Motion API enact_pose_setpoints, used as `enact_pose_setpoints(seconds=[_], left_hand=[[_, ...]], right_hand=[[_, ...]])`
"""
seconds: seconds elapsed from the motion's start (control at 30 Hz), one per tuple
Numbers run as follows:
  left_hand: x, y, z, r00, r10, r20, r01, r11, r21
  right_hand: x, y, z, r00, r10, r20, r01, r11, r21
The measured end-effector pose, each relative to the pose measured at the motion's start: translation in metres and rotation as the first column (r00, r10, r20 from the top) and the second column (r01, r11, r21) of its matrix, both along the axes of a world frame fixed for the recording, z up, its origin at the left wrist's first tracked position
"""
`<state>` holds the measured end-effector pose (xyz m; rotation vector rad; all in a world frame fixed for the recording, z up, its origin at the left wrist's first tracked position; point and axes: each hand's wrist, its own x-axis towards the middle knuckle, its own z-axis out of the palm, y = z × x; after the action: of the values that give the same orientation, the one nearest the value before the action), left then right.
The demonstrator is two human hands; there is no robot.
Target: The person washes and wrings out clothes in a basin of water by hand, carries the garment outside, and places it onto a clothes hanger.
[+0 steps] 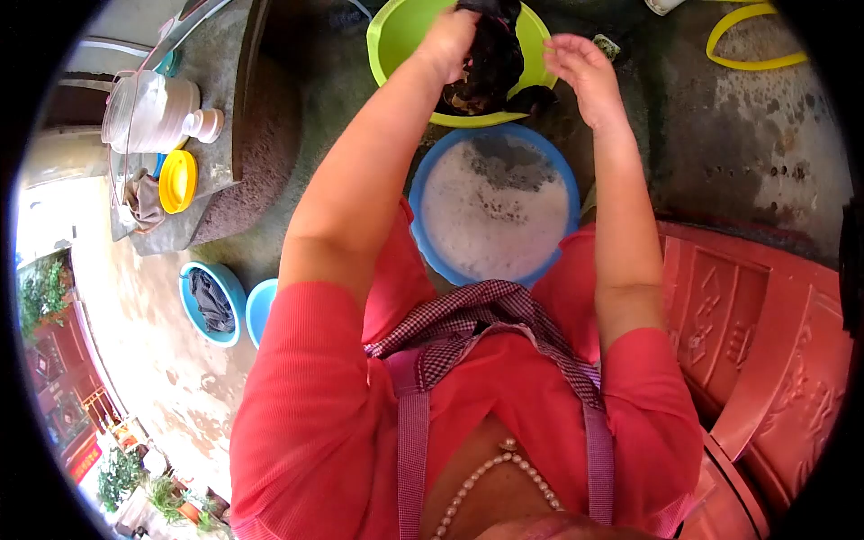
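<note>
Dark wet cloth (pixel 490 67) hangs partly inside a lime-green basin (pixel 389 54) at the top of the view. My left hand (pixel 447 43) has its fingers closed on the cloth's upper part. To the right, my right hand (pixel 580 72) is by the basin's right rim, its fingers apart and nothing visible in them. A bit of the dark cloth lies over the basin's near rim. Just below stands a blue-rimmed basin (pixel 572 193) of foamy, greyish water.
A concrete ledge (pixel 216 108) at upper left holds a clear jar (pixel 148 112) and a yellow lid (pixel 178 181). Two light-blue basins stand below it, one holding dark cloth (pixel 211 301). Red carved panels (pixel 729 315) are at right, a yellow loop (pixel 754 63) at upper right.
</note>
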<state>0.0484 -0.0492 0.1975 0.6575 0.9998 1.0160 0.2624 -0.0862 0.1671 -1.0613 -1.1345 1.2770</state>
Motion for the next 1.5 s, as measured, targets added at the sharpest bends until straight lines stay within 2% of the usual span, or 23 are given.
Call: enact_pose_setpoints(seconds=[0.03,0.1,0.17,0.23,0.3,0.33,0.43,0.47,0.57,0.6,0.7,0.73,0.83,0.87,0.93,1.0,1.1,1.17,1.2,1.23,1.37,1.47,1.5], left_hand=[[-0.003,0.004,0.003,0.985,-0.033,0.169,0.038,0.999,-0.026],[-0.009,-0.008,0.029,0.975,-0.007,0.222,0.005,1.0,0.005],[-0.014,-0.006,0.026,0.967,-0.081,0.24,0.064,0.995,0.079],[-0.017,-0.006,0.024,0.967,-0.119,0.226,0.094,0.988,0.122],[-0.01,-0.011,0.023,0.975,-0.127,0.181,0.104,0.986,0.132],[-0.008,-0.017,0.033,0.991,-0.111,0.081,0.106,0.992,0.066],[-0.018,-0.017,0.029,0.964,-0.199,-0.175,0.219,0.971,0.097],[-0.012,-0.024,0.033,0.983,-0.165,-0.075,0.174,0.974,0.142],[-0.01,-0.021,0.023,0.988,-0.154,-0.006,0.152,0.971,0.185],[-0.012,-0.019,0.02,0.983,-0.178,-0.048,0.184,0.971,0.155],[-0.019,-0.014,0.019,0.961,-0.229,-0.156,0.242,0.968,0.07],[-0.019,-0.014,0.021,0.956,-0.232,-0.18,0.244,0.969,0.046],[-0.014,-0.017,0.019,0.959,-0.281,-0.023,0.282,0.955,0.088],[-0.011,-0.018,0.018,0.95,-0.305,0.067,0.295,0.947,0.124],[-0.008,-0.019,0.023,0.983,-0.184,0.001,0.182,0.976,0.121],[-0.01,-0.02,0.023,0.99,-0.065,-0.126,0.086,0.982,0.166],[-0.026,-0.008,0.019,0.842,-0.171,-0.512,0.29,0.943,0.161],[-0.027,-0.011,0.021,0.794,-0.213,-0.569,0.386,0.9,0.202],[-0.03,-0.01,0.02,0.752,-0.236,-0.616,0.448,0.868,0.213],[-0.032,-0.009,0.019,0.706,-0.255,-0.661,0.508,0.833,0.221],[-0.041,0.011,-0.003,0.577,-0.234,-0.783,0.604,0.767,0.216],[-0.057,0.021,-0.017,0.141,0.145,-0.979,0.709,0.675,0.202],[-0.059,0.025,-0.026,0.127,0.238,-0.963,0.688,0.678,0.259]], right_hand=[[0.001,0.0,-0.01,0.999,0.036,0.029,-0.035,0.998,-0.055],[0.001,-0.001,-0.02,0.989,0.118,0.085,-0.102,0.98,-0.17],[-0.012,0.001,-0.032,0.962,0.181,0.202,-0.151,0.976,-0.155],[-0.034,0.003,-0.049,0.925,0.032,0.38,-0.045,0.999,0.025],[-0.05,0.003,-0.05,0.93,0.015,0.367,-0.024,1.0,0.019],[-0.057,0.003,-0.046,0.933,0.006,0.36,-0.013,1.0,0.017],[-0.071,0.001,-0.039,0.905,-0.185,0.382,0.087,0.961,0.261],[-0.081,-0.01,-0.016,0.864,-0.299,0.404,0.151,0.921,0.358],[-0.075,-0.006,-0.019,0.77,-0.372,0.519,0.046,0.843,0.535],[-0.072,-0.007,-0.018,0.7,-0.462,0.545,0.06,0.798,0.599],[-0.051,0.013,-0.044,0.812,-0.207,0.545,-0.107,0.866,0.488],[-0.052,0.008,-0.036,0.887,-0.057,0.457,-0.13,0.921,0.366],[-0.054,0.001,-0.032,0.941,0.068,0.333,-0.136,0.973,0.187],[-0.053,-0.001,-0.03,0.974,0.095,0.204,-0.122,0.984,0.127],[-0.052,-0.003,-0.026,0.99,0.122,-0.067,-0.122,0.992,0.002],[-0.043,-0.003,-0.021,0.984,0.108,-0.139,-0.119,0.99,-0.073],[-0.027,0.001,-0.016,0.983,0.023,-0.182,-0.039,0.995,-0.087],[-0.02,0.007,-0.006,0.939,-0.03,-0.343,0.016,0.999,-0.044],[-0.012,0.005,-0.001,0.888,0.013,-0.459,-0.008,1.0,0.014],[-0.002,0.004,0.004,0.872,0.095,-0.479,-0.079,0.995,0.054],[0.019,-0.001,0.024,0.889,0.062,-0.453,-0.048,0.998,0.041],[0.024,0.0,0.025,0.863,-0.081,-0.499,0.067,0.997,-0.046],[0.023,-0.001,0.024,0.845,-0.147,-0.515,0.115,0.989,-0.094]])
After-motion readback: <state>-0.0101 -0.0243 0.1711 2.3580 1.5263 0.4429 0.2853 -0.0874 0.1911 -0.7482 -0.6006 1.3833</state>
